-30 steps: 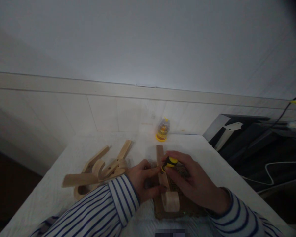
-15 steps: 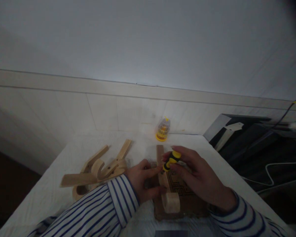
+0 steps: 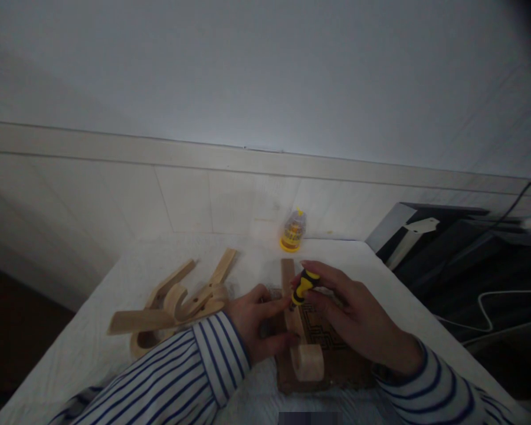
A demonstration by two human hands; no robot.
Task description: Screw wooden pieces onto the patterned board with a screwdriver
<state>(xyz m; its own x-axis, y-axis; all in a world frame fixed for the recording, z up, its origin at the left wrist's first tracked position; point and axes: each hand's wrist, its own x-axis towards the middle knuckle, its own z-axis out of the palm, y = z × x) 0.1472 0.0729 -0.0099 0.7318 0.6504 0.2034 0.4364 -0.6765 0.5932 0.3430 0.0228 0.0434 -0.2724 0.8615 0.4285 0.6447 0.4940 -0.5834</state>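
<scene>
My right hand (image 3: 349, 310) grips a short yellow and black screwdriver (image 3: 305, 285) between thumb and fingers. The driver leans, its tip down on a wooden strip with a curled end (image 3: 308, 361); my fingers partly hide the contact point. Beneath the strip lies a brown carved wooden board (image 3: 303, 381) with a dark line pattern. From the left, my left hand (image 3: 259, 324) holds the strip against the board, its index fingertip close to the driver's tip and its thumb lower down along the strip.
Several similar curled wooden pieces (image 3: 177, 304) are heaped on the left of the white-covered table (image 3: 252, 268). By the wall stands a clear container with a yellow base (image 3: 291, 233). Dark panels (image 3: 460, 254) and a white cable (image 3: 482, 307) are beyond the table's right edge.
The screwdriver handle has turned a little and shifted slightly left, with my right fingers moving along with it. My left hand stays in place on the wooden strip.
</scene>
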